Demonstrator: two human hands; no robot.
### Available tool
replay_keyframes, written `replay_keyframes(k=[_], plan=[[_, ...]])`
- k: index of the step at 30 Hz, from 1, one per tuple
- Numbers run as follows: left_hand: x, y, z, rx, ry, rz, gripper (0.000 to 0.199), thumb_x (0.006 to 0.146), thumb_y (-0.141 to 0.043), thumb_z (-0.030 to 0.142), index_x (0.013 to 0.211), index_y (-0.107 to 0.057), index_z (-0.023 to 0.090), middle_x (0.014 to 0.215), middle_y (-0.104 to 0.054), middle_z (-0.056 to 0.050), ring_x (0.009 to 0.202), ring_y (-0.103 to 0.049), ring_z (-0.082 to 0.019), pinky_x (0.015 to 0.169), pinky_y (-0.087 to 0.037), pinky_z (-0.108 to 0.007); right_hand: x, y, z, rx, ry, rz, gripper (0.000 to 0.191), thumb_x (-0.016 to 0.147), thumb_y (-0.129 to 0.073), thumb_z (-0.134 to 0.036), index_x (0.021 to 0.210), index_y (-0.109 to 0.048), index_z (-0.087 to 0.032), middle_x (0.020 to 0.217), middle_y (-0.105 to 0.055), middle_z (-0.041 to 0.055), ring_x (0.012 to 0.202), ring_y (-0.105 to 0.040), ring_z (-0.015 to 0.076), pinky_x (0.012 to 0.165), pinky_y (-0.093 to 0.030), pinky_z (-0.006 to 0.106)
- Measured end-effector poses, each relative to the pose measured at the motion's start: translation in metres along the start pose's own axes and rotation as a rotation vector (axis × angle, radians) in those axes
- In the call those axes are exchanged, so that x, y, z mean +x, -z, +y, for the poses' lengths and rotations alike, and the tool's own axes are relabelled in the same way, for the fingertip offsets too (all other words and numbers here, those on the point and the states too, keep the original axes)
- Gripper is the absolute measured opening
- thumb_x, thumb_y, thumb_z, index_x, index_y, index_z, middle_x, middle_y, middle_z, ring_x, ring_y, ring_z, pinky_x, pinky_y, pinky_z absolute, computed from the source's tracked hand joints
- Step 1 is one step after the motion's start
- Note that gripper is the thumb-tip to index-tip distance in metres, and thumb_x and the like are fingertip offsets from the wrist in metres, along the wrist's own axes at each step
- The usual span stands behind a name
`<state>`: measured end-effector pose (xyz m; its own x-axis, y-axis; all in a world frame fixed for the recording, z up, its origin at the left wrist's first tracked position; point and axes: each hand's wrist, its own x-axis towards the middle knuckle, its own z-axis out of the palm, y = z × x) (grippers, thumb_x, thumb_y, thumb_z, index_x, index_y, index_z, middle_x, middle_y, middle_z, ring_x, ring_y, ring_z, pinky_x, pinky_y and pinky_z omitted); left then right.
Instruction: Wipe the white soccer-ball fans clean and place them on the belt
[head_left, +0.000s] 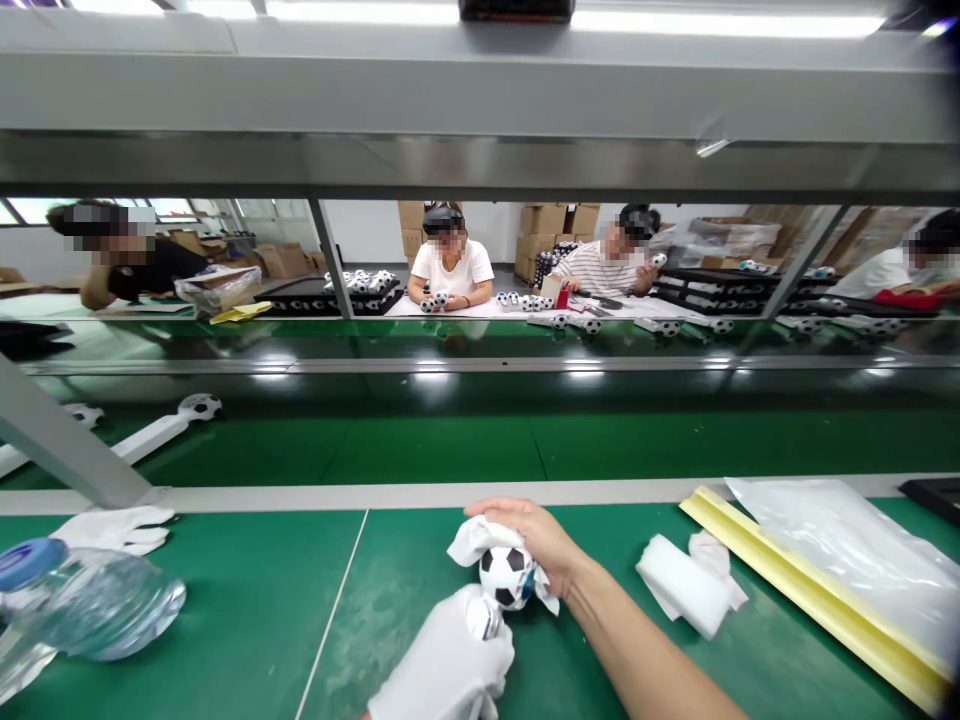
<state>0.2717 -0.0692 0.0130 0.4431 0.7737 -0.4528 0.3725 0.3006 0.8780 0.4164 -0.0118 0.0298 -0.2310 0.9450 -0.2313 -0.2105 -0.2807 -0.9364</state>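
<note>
A small black-and-white football (506, 577) sits on a short silver stem (484, 617) just above the green work belt (247, 620). My left hand (442, 655), in a white fabric glove, is closed around the stem, below the ball. My right hand (529, 540) is bare and curves over the top of the ball. It presses a white cloth (472, 540) against the ball, and the cloth covers the ball's upper and right sides.
A clear plastic bottle (97, 610) lies on its side at left, by a white glove (112, 530). A white foam block (682, 585), a yellow strip (810, 590) and plastic film (847, 550) lie at right. Co-workers sit beyond a second belt, handling footballs.
</note>
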Motion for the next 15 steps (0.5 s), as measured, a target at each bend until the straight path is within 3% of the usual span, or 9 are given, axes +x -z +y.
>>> replay_keyframes(k=[3,5,6,8,10,12,13,15], plan=[[-0.004,0.007,0.006,-0.301,0.044,-0.119,0.028,0.073,-0.058,0.042,0.09,-0.05,0.02,0.062,-0.056,-0.001,0.046,-0.053,-0.014,0.036,-0.037,-0.022,-0.001,-0.007,0.014,0.17,0.025,0.098,0.046,0.075,-0.06,-0.041,0.111,-0.059,-0.012,0.088,-0.068,0.0102,0.074,-0.062,0.0181,0.064,-0.045,0.025],[-0.005,0.012,0.009,-0.498,0.072,-0.193,0.038,0.077,-0.053,0.051,0.095,-0.052,0.018,0.069,-0.059,-0.003,0.044,-0.051,-0.012,0.036,-0.035,-0.021,-0.006,-0.017,0.023,0.263,0.1,0.246,0.049,0.079,-0.056,-0.045,0.117,-0.056,-0.015,0.097,-0.067,0.0096,0.08,-0.062,0.0196,0.069,-0.046,0.027],[-0.004,0.014,0.009,-0.581,0.094,-0.23,0.043,0.08,-0.049,0.055,0.097,-0.053,0.016,0.072,-0.059,-0.003,0.043,-0.049,-0.01,0.037,-0.036,-0.021,-0.01,-0.022,0.026,0.249,0.174,0.331,0.047,0.081,-0.053,-0.046,0.118,-0.056,-0.017,0.102,-0.066,0.009,0.086,-0.061,0.0206,0.074,-0.047,0.029],[-0.005,0.018,0.01,-0.696,0.143,-0.289,0.046,0.086,-0.043,0.055,0.101,-0.053,0.013,0.075,-0.058,-0.003,0.047,-0.049,-0.008,0.043,-0.041,-0.021,-0.02,-0.032,0.029,0.017,0.395,0.42,0.038,0.086,-0.047,-0.043,0.115,-0.06,-0.022,0.113,-0.062,0.0072,0.103,-0.055,0.0236,0.088,-0.042,0.034],[-0.009,0.023,0.008,-0.779,0.183,-0.339,0.043,0.088,-0.043,0.051,0.103,-0.053,0.012,0.08,-0.058,-0.003,0.058,-0.053,-0.009,0.052,-0.047,-0.023,-0.028,-0.037,0.028,-0.356,0.627,0.369,0.031,0.089,-0.043,-0.034,0.111,-0.063,-0.026,0.117,-0.06,0.0044,0.115,-0.047,0.0239,0.098,-0.035,0.037],[-0.017,0.028,0.004,-0.857,0.21,-0.381,0.041,0.088,-0.046,0.048,0.106,-0.053,0.012,0.087,-0.058,-0.005,0.067,-0.056,-0.011,0.059,-0.05,-0.026,-0.03,-0.038,0.023,-0.56,0.756,0.277,0.031,0.09,-0.041,-0.026,0.112,-0.063,-0.028,0.114,-0.061,0.0033,0.116,-0.046,0.0229,0.099,-0.033,0.038],[-0.022,0.031,0.003,-0.89,0.22,-0.399,0.041,0.088,-0.046,0.048,0.108,-0.052,0.012,0.09,-0.058,-0.005,0.07,-0.056,-0.012,0.061,-0.051,-0.028,-0.028,-0.036,0.02,-0.547,0.75,0.26,0.031,0.09,-0.04,-0.026,0.112,-0.062,-0.027,0.112,-0.063,0.0036,0.111,-0.05,0.0223,0.097,-0.036,0.037],[-0.033,0.035,0.001,-0.941,0.231,-0.43,0.043,0.088,-0.046,0.048,0.112,-0.051,0.014,0.094,-0.058,-0.007,0.074,-0.057,-0.014,0.062,-0.052,-0.029,-0.022,-0.031,0.015,-0.336,0.594,0.247,0.03,0.089,-0.043,-0.029,0.111,-0.062,-0.023,0.106,-0.065,0.0055,0.098,-0.058,0.021,0.086,-0.044,0.034]])
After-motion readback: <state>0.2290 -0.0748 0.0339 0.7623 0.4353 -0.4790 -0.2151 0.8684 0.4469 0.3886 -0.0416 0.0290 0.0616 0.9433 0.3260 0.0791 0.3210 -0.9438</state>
